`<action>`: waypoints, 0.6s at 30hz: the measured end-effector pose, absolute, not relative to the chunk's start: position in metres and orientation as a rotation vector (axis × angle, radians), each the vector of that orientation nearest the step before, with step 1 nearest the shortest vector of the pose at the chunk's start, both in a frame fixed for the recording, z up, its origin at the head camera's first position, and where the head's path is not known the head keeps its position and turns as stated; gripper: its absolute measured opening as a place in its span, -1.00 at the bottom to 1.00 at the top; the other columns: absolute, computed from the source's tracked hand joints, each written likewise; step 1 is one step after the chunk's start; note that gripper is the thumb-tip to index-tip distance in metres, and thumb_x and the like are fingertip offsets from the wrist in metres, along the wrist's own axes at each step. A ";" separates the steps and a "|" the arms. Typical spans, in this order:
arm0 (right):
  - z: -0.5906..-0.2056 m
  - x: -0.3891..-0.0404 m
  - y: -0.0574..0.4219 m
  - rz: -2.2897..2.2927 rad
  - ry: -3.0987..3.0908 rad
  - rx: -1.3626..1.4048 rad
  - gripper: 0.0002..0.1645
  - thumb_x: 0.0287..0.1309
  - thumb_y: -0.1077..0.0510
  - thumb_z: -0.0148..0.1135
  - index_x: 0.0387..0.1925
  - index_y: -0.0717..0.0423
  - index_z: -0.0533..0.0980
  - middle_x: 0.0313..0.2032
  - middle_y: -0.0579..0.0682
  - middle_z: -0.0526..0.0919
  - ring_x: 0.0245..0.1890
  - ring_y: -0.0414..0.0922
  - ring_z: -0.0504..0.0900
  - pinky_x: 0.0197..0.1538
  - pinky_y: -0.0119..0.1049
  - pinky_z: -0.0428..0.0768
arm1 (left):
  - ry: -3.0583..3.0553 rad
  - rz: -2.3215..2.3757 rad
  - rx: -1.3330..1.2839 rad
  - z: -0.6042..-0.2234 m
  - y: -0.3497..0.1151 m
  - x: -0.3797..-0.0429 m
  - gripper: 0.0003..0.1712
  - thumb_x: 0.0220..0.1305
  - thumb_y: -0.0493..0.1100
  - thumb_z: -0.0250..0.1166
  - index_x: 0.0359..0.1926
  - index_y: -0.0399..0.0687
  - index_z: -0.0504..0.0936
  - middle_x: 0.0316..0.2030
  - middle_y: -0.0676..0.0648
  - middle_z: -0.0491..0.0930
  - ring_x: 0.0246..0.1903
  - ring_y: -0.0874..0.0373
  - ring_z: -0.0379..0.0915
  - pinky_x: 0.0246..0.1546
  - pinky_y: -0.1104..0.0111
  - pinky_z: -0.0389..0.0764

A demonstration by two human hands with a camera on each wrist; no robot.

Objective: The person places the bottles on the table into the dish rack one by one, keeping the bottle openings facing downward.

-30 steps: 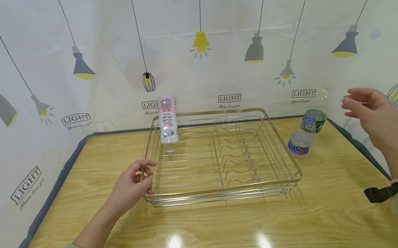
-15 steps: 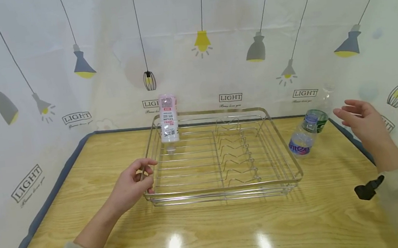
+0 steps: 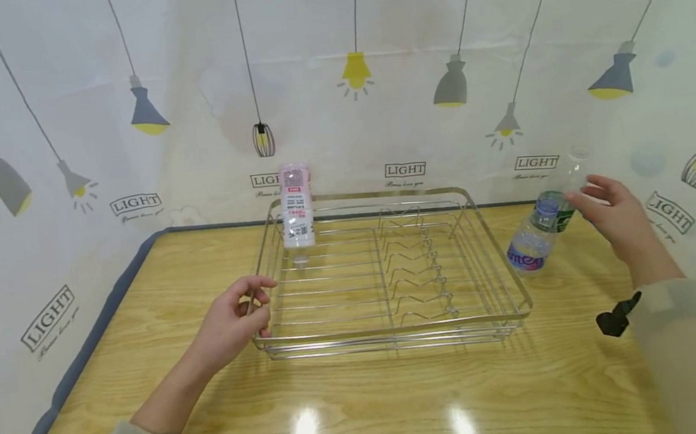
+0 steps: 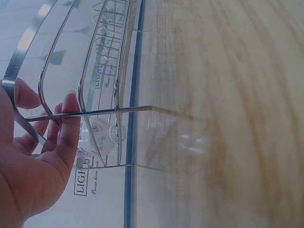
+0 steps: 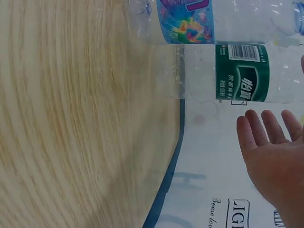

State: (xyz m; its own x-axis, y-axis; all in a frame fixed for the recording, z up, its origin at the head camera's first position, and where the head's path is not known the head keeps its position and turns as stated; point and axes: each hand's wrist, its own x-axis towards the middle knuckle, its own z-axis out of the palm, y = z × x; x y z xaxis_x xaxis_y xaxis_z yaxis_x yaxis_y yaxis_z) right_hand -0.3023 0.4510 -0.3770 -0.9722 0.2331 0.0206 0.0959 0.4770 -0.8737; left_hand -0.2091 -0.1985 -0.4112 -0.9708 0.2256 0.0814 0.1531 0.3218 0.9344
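**Wire rack [image 3: 391, 328] in my left hand [image 3: 232, 322]; green-labelled bottle [image 5: 242, 73] beside my right hand [image 3: 618, 217]**

The rack sits on the wooden table [image 3: 367, 399]; my left fingers are clamped round its left side, towards the front. The bottle stands upright at back right, behind a purple-labelled bottle [image 3: 529, 247]. My right fingers are extended and apart, just beside it. A pink-and-white bottle [image 3: 297, 212] is cap-down in the rack's left half.

This looks like a small table nook, but which kind of room it is in cannot be told. Pale walls [image 3: 302, 24] with pictures of lamps [image 3: 356, 67] go around a wooden table [image 3: 368, 406]. The dish rack [image 3: 391, 328] looks like a kitchen thing.
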 end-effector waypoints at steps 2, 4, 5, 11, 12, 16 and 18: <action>-0.380 -0.306 0.450 1.528 -2.587 -0.293 0.22 0.54 -0.42 0.13 0.81 -0.02 -0.26 0.78 0.28 -0.18 0.75 0.34 -0.04 0.73 0.28 0.14 | 2.497 1.758 0.361 -0.411 -0.198 -0.209 -0.51 0.46 -0.36 0.22 0.38 -0.19 0.54 -0.06 -0.17 0.45 -0.45 0.14 0.54 -0.39 0.32 0.74; -0.382 -0.308 0.450 1.532 -2.599 -0.296 0.26 0.53 -0.43 0.13 0.81 0.04 -0.28 0.77 0.31 -0.18 0.74 0.36 -0.05 0.72 0.30 0.14 | 2.491 1.762 0.363 -0.411 -0.198 -0.209 -0.51 0.46 -0.36 0.22 0.38 -0.19 0.54 -0.06 -0.17 0.45 -0.44 0.12 0.56 -0.40 0.33 0.72; -0.383 -0.309 0.450 1.533 -2.605 -0.295 0.26 0.53 -0.43 0.13 0.80 0.06 -0.29 0.77 0.33 -0.18 0.74 0.37 -0.05 0.72 0.31 0.14 | 2.489 1.765 0.364 -0.412 -0.198 -0.209 -0.51 0.46 -0.36 0.22 0.38 -0.19 0.54 -0.06 -0.17 0.45 -0.44 0.12 0.57 -0.41 0.33 0.72; -0.390 -0.311 0.450 1.490 -2.645 -0.265 0.20 0.58 -0.40 0.07 0.79 0.15 -0.23 0.74 0.40 -0.13 0.70 0.44 0.03 0.69 0.35 0.18 | 2.483 1.771 0.367 -0.411 -0.198 -0.208 -0.50 0.45 -0.36 0.23 0.38 -0.21 0.53 -0.06 -0.19 0.45 -0.43 0.11 0.57 -0.41 0.34 0.71; -0.391 -0.312 0.450 1.478 -2.652 -0.259 0.19 0.59 -0.40 0.06 0.79 0.16 -0.22 0.74 0.40 -0.12 0.69 0.44 0.05 0.68 0.35 0.20 | 2.485 1.769 0.365 -0.411 -0.199 -0.208 -0.50 0.46 -0.36 0.23 0.38 -0.20 0.53 -0.06 -0.19 0.45 -0.43 0.10 0.58 -0.42 0.34 0.70; -0.396 -0.314 0.451 1.451 -2.656 -0.242 0.16 0.59 -0.40 0.05 0.79 0.14 -0.17 0.73 0.41 -0.06 0.65 0.43 0.12 0.66 0.35 0.24 | 2.494 1.757 0.366 -0.411 -0.199 -0.208 -0.50 0.46 -0.35 0.23 0.38 -0.19 0.53 -0.06 -0.19 0.45 -0.42 0.07 0.59 -0.43 0.34 0.69; -0.398 -0.315 0.451 1.439 -2.654 -0.242 0.15 0.59 -0.40 0.06 0.79 0.12 -0.15 0.73 0.41 -0.04 0.64 0.43 0.14 0.66 0.35 0.26 | 2.496 1.757 0.364 -0.412 -0.200 -0.208 -0.50 0.46 -0.35 0.23 0.38 -0.19 0.54 -0.06 -0.18 0.45 -0.43 0.09 0.58 -0.42 0.33 0.70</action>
